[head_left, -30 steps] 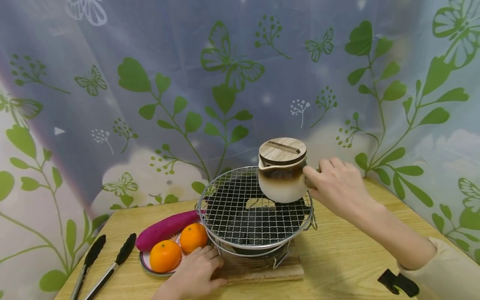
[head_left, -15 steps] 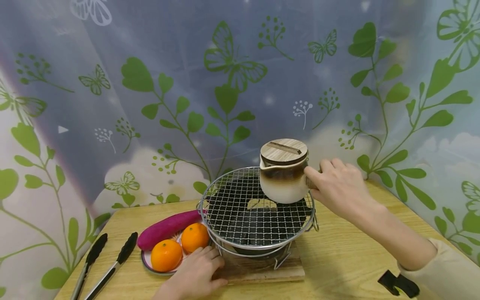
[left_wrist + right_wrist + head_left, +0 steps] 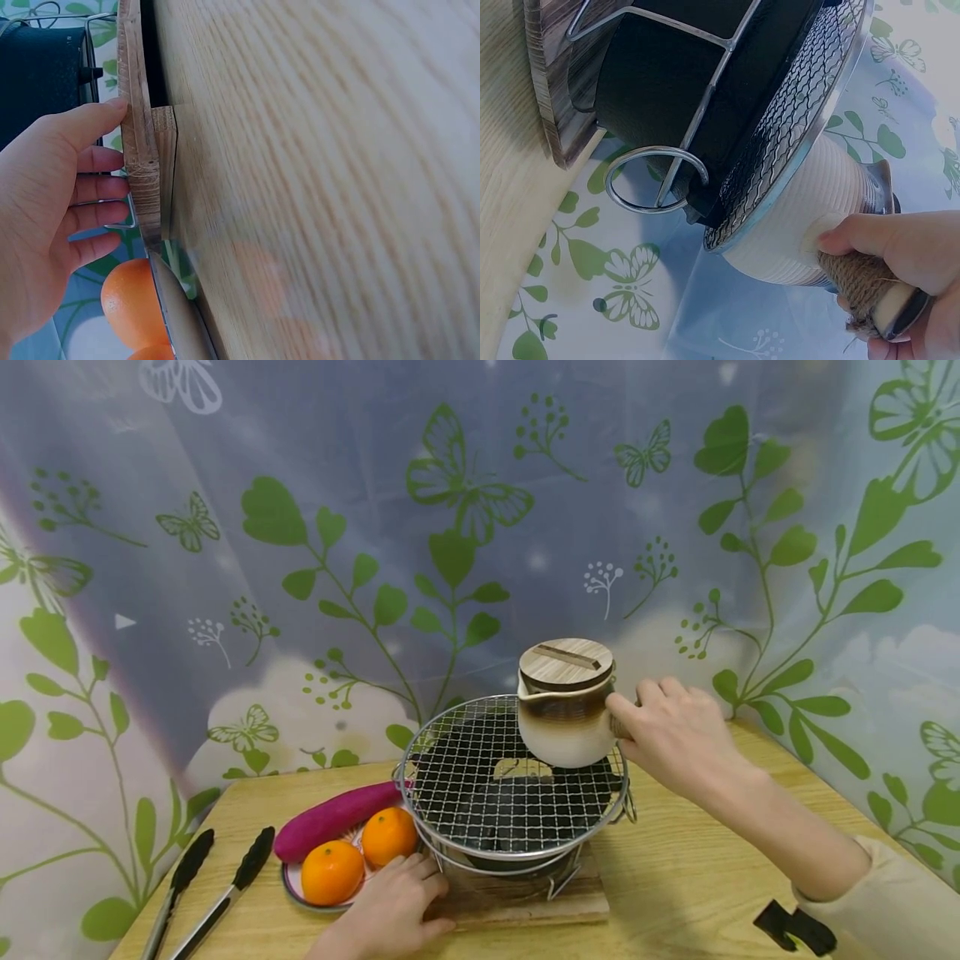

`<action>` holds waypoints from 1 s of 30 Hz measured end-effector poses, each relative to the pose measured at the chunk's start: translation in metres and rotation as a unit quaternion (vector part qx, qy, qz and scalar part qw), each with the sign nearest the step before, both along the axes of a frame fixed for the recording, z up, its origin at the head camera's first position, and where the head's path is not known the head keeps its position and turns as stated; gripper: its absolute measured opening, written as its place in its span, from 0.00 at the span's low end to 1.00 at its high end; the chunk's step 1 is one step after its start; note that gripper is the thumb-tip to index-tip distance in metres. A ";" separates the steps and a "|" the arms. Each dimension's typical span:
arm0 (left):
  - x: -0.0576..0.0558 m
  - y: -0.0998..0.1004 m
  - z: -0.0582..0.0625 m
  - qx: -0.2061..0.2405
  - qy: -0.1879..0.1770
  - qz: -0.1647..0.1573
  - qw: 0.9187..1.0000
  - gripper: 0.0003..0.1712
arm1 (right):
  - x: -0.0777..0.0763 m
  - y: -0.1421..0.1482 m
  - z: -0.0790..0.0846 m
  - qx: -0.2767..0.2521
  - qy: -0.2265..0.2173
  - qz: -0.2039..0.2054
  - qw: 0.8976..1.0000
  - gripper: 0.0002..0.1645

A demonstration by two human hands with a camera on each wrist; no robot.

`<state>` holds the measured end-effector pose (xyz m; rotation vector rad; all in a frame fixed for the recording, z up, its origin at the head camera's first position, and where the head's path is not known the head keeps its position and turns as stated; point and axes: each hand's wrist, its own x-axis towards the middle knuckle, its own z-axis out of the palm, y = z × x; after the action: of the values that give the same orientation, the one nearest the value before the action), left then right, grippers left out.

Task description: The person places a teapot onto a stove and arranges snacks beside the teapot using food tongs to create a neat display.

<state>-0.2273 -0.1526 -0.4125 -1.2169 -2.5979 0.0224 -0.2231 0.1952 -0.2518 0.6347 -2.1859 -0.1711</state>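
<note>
My right hand (image 3: 678,731) grips the side handle of a white and brown teapot (image 3: 566,735) with a flat wooden lid (image 3: 566,662). In the right wrist view, twine is wound round the handle (image 3: 859,289) and the pot's base is at the wire mesh. That round mesh grate (image 3: 510,853) tops a dark tabletop grill, and the pot is over its back right part. My left hand (image 3: 397,897) rests at the front left of the wooden board (image 3: 536,910) beneath the grill. The left wrist view has its thumb on the board's edge (image 3: 139,165), fingers loosely extended.
A plate (image 3: 300,903) left of the grill carries two oranges (image 3: 332,872) and a long purple sweet potato (image 3: 337,820). Further left lie black-tipped tongs (image 3: 243,877) on the wooden table (image 3: 675,893). A patterned cloth (image 3: 360,568) hangs behind. Metal ring handles (image 3: 656,154) stick out from the grill.
</note>
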 end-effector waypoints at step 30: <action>0.000 -0.001 0.000 -0.002 -0.008 0.004 1.000 0.18 | -0.004 0.001 -0.005 -0.002 0.047 0.030 0.998 0.20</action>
<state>-0.2269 -0.1533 -0.4127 -1.2132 -2.6177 0.0198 -0.2275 0.1967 -0.2565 0.6760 -2.0737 -0.1611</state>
